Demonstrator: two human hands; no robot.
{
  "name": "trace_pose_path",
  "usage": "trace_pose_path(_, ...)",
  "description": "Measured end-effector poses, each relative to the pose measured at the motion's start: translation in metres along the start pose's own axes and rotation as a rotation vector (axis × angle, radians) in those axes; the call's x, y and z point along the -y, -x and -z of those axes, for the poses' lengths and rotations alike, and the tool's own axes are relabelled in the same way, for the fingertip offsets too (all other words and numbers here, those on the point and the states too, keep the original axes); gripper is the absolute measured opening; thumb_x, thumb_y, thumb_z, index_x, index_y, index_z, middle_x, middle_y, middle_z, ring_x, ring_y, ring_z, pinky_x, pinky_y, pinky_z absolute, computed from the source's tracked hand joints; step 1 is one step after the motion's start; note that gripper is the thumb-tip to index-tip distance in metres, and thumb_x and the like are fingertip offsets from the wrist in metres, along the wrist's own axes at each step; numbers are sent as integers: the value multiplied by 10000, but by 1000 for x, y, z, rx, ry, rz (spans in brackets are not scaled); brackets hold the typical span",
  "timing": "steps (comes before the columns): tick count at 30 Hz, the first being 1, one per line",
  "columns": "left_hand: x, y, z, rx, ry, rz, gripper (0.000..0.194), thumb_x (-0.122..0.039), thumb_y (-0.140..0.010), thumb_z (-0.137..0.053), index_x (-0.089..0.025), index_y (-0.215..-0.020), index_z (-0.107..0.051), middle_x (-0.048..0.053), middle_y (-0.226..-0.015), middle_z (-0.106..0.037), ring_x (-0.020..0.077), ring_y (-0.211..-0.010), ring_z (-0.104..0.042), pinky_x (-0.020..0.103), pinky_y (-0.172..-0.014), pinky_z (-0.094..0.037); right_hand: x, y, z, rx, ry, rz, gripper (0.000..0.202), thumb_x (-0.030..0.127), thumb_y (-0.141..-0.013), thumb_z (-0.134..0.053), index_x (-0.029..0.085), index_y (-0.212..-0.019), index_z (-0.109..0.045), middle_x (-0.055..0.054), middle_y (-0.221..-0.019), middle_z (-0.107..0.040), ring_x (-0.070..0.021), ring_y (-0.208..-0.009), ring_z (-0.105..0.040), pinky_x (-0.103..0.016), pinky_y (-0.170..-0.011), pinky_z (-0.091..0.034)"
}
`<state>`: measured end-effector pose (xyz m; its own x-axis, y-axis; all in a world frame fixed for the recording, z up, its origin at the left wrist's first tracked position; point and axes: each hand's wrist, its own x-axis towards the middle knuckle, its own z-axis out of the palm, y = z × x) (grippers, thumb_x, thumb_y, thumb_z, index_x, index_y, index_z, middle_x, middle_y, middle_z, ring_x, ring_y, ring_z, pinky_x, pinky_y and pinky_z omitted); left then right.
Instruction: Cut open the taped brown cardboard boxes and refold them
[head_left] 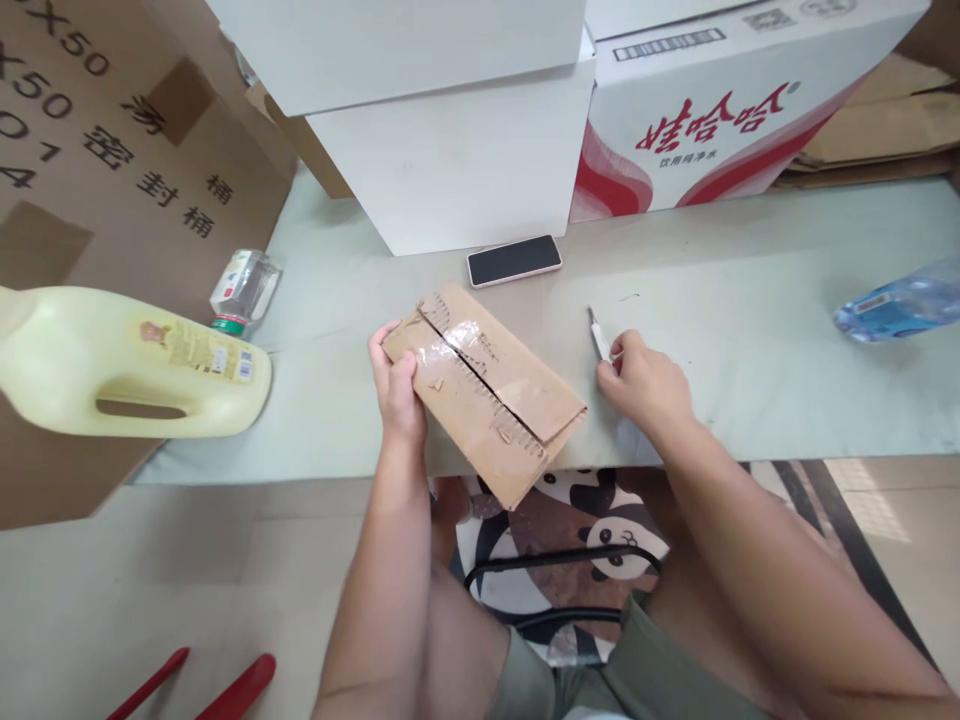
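Observation:
A small brown cardboard box (480, 400) is tilted in front of me, its lower corner reaching past the table's near edge. Clear tape and torn paper patches mark its top, and a dark slit runs along the seam. My left hand (401, 395) grips the box at its left end, thumb on top. To the right of the box, my right hand (646, 385) is closed around a slim white utility knife (598, 338), whose tip points away from me. Most of the knife's handle is hidden in the fingers. The knife and the box are apart.
A phone (514, 261) lies behind the box, before white cartons (457, 160) and a red-and-white water carton (697, 130). On the left are a yellow jug (67, 350), a small clear bottle (244, 290) and a large carton (97, 180). A water bottle (904, 300) lies at right.

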<state>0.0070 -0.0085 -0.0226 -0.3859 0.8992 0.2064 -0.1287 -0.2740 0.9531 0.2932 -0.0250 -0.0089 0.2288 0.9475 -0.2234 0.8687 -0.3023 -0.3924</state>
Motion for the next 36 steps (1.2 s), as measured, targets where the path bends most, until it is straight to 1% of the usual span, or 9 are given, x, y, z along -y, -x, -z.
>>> trace_pose_path(3, 1, 0, 0, 14, -21, -20, 586, -562, -701, -781, -228, -1140, -584, 42, -1036, -633, 162, -827, -606, 271, -704, -496, 4, 5, 0, 92, -435, 68, 417, 238, -788, -503, 224, -1198, -575, -9, -733, -686, -189, -604, -568, -305, -591, -395)
trace_pose_path(6, 1, 1, -1, 21, -15, -38, 586, -568, -704, -787, -226, -1138, -590, 43, -1037, -634, 169, -851, -614, 275, -720, -499, 11, 10, 0, 181, -897, 162, 484, 250, -718, -477, 233, -1183, -613, 4, -760, -696, -172, -603, -613, -308, -583, -485)
trace_pose_path(10, 1, 3, -1, 27, 6, 12, 608, -575, -700, -795, -241, -1159, -576, 44, -1039, -638, 168, -840, -607, 280, -723, -502, 20, 13, 1, 116, -1158, 192, 396, 254, -663, -495, 219, -1012, -679, -12, -768, -720, -187, -699, -697, -329, -647, -550)
trace_pose_path(14, 2, 4, -1, 18, 9, 49, 624, -581, -693, -794, -249, -1166, -559, 48, -1075, -636, 178, -878, -612, 285, -750, -503, 27, 13, 5, -67, -1113, 180, 282, 275, -733, -647, 213, -1007, -661, -9, -750, -736, -183, -710, -717, -319, -658, -561)
trace_pose_path(18, 3, 6, -2, 38, -7, 43, 598, -577, -727, -764, -253, -1184, -556, 53, -1093, -641, 192, -907, -624, 305, -778, -509, 33, 21, 11, -155, -1165, 276, 266, 394, -832, -721, 244, -980, -558, 21, -678, -692, -169, -634, -697, -325, -633, -577)
trace_pose_path(24, 3, 8, -5, 37, -50, -12, 549, -570, -755, -723, -249, -1173, -572, 53, -1099, -642, 206, -938, -629, 327, -807, -512, 52, 56, 23, -104, -1204, 598, 303, 584, -958, -574, 289, -995, -517, 26, -681, -608, -170, -576, -638, -329, -551, -522)
trace_pose_path(28, 3, 9, -8, 34, -70, -23, 535, -572, -757, -710, -248, -1161, -574, 43, -1075, -639, 209, -935, -622, 333, -816, -508, 62, 73, 31, -41, -1173, 712, 198, 463, -1021, -526, 282, -1102, -531, 20, -738, -668, -146, -577, -600, -283, -509, -444)
trace_pose_path(32, 3, 11, -9, 65, -16, 17, 588, -595, -739, -725, -255, -1186, -548, 45, -1087, -640, 211, -937, -617, 345, -829, -505, 69, 74, 41, 24, -793, 905, 207, 325, -968, -584, 247, -1156, -542, -20, -950, -740, -162, -743, -679, -292, -630, -480)
trace_pose_path(36, 1, 12, -9, 68, -39, 16, 563, -587, -771, -708, -252, -1193, -544, 51, -1080, -646, 211, -932, -617, 355, -845, -506, 75, 71, 41, -21, -392, 1036, 249, 394, -968, -558, 234, -1158, -567, -51, -1054, -764, -212, -901, -710, -333, -740, -445)
